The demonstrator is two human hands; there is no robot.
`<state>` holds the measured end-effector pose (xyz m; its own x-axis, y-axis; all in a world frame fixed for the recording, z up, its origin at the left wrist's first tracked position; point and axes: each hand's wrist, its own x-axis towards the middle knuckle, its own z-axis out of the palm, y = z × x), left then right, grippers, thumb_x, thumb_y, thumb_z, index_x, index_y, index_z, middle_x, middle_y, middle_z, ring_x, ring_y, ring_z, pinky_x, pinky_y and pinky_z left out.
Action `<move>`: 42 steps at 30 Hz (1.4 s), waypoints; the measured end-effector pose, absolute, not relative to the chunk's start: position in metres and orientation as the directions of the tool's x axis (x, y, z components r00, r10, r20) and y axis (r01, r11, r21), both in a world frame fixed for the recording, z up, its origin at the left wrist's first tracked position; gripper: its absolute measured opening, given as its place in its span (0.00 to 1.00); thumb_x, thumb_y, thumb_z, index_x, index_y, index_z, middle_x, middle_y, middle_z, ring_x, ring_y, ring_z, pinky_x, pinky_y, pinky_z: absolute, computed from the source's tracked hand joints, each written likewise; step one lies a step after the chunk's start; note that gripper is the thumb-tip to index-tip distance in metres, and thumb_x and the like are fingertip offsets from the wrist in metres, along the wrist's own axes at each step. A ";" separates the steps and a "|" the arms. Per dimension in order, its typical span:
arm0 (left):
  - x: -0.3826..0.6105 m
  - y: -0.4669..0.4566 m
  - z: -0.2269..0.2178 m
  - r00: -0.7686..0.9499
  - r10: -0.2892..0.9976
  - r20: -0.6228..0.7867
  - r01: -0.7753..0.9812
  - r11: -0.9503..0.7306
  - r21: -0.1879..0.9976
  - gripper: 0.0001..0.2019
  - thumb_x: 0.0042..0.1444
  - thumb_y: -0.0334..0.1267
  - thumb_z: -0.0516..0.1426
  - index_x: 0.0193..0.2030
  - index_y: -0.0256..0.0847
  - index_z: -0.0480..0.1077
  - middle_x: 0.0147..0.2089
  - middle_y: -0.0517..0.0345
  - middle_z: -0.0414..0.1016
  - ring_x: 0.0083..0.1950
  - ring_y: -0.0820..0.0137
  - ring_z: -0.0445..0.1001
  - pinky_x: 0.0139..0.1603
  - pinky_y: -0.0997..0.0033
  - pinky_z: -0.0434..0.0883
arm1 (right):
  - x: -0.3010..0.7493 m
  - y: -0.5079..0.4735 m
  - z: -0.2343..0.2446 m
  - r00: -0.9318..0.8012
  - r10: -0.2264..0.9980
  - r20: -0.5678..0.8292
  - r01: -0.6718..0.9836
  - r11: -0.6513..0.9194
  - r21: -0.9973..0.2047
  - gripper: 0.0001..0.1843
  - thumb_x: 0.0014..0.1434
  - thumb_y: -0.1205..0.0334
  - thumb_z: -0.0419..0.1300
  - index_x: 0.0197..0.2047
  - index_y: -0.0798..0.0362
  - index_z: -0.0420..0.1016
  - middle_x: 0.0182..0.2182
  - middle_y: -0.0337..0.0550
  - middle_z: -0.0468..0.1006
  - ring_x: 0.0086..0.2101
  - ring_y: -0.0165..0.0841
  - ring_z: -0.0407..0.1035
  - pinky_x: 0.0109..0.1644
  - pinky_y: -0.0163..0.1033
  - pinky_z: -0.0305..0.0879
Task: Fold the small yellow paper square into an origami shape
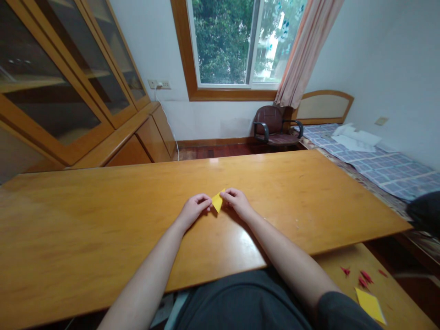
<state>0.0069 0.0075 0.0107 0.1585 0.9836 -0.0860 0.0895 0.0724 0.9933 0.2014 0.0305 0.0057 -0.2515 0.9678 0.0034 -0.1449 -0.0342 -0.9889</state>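
Observation:
A small piece of folded yellow paper [217,202] is held just above the wooden table [103,220], or touching it; I cannot tell which. My left hand [195,209] pinches its left corner between thumb and fingers. On the opposite side, my right hand [237,201] grips the upper right edge. One pointed corner of the paper hangs down toward me between the two hands. The fingers hide parts of both held edges.
On a lower surface [337,261] at the right lie several small red pieces [366,277] and a yellow paper stack [370,305]. Beyond the table stand a brown armchair [273,121] and a bed [378,160]. A glass-doored cabinet [103,121] lines the left.

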 end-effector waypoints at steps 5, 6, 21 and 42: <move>0.007 0.008 0.011 0.149 0.986 -0.072 0.097 0.058 0.994 0.15 0.50 0.48 0.63 0.30 0.36 0.72 0.26 0.59 0.72 0.27 0.73 0.68 0.30 0.73 0.65 | 0.201 0.028 0.010 -0.328 0.945 -0.006 -0.099 -0.041 -0.994 0.20 0.51 0.45 0.67 0.29 0.55 0.72 0.21 0.34 0.71 0.22 0.26 0.62 0.28 0.33 0.55; 0.007 0.008 0.011 0.149 0.986 -0.070 0.098 0.055 0.994 0.15 0.50 0.48 0.63 0.30 0.37 0.72 0.26 0.58 0.72 0.27 0.73 0.68 0.30 0.73 0.65 | 0.201 0.028 0.010 -0.352 0.936 -0.005 -0.077 -0.034 -0.996 0.20 0.51 0.45 0.67 0.30 0.55 0.73 0.22 0.35 0.72 0.23 0.26 0.63 0.28 0.33 0.56; 0.007 0.008 0.010 0.186 0.981 -0.049 0.146 0.022 0.989 0.15 0.51 0.50 0.62 0.31 0.37 0.71 0.28 0.58 0.73 0.28 0.72 0.69 0.31 0.73 0.65 | 0.202 0.030 0.003 -0.327 0.945 -0.001 -0.030 -0.012 -0.999 0.17 0.53 0.49 0.65 0.27 0.55 0.70 0.19 0.35 0.72 0.21 0.27 0.62 0.27 0.33 0.54; 0.007 0.007 0.011 0.151 0.988 -0.022 0.191 -0.008 0.981 0.17 0.52 0.52 0.62 0.30 0.38 0.72 0.26 0.60 0.72 0.28 0.72 0.68 0.32 0.73 0.64 | 0.201 0.031 0.005 -0.292 0.956 0.004 -0.138 -0.038 -0.990 0.20 0.51 0.45 0.67 0.31 0.55 0.75 0.20 0.35 0.71 0.22 0.27 0.61 0.29 0.34 0.56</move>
